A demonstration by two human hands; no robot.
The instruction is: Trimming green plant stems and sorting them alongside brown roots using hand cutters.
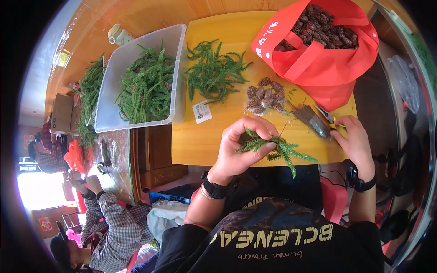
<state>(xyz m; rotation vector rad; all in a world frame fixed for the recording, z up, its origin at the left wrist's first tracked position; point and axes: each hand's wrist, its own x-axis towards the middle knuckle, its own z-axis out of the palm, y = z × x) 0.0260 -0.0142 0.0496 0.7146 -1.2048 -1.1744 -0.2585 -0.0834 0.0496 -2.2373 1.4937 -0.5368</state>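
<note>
My left hand [236, 148] pinches a small bunch of green artificial pine sprigs [291, 152] over the table's near edge. A thin stem or wire sticks up from the bunch. At the right, my right hand [355, 141] is closed round the yellow handles of a pair of pliers [324, 113], whose jaws point away from me. Beside the pliers lies a bundle of thin dark wires [312, 119] in a see-through wrapper. Several brown pine cones [264, 98] sit in a loose pile just beyond my hands.
On the yellow table [191, 145] are loose pine sprigs [214, 70] and a white label [202, 112]. A see-through plastic bin [107, 104] of sprigs stands left. A red bag [327, 73] full of pine cones is at the back right. Another person [114, 223] works at the left.
</note>
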